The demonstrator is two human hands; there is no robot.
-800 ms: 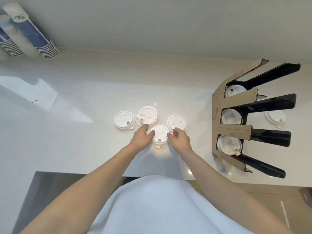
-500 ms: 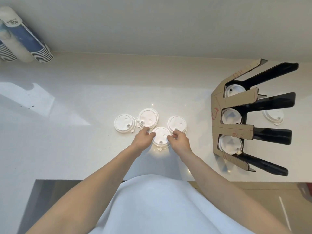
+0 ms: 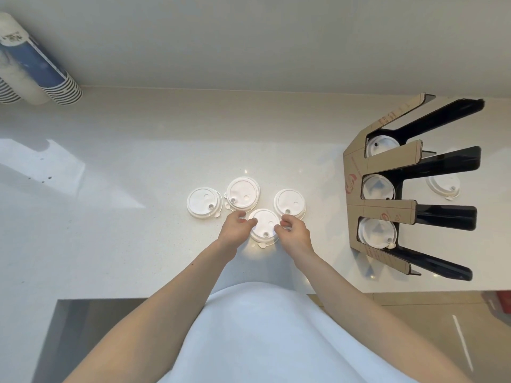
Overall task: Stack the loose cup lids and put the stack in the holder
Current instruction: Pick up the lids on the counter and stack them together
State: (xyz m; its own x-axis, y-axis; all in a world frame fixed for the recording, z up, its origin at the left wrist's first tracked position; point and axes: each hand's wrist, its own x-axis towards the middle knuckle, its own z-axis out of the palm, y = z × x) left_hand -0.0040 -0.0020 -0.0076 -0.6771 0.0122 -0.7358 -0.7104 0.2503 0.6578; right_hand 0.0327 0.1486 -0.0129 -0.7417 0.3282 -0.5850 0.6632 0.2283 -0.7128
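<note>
Pinching the nearest lid (image 3: 263,224) at opposite edges with left hand (image 3: 235,229) and right hand (image 3: 293,233), on the white counter (image 3: 116,217) beside three others.

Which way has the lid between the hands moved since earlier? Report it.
No. The nearest lid sits unchanged against the right lid beside it.

lids (image 3: 264,223) white | holder (image 3: 387,205) tan, black | cups (image 3: 36,70) blue-white
</note>
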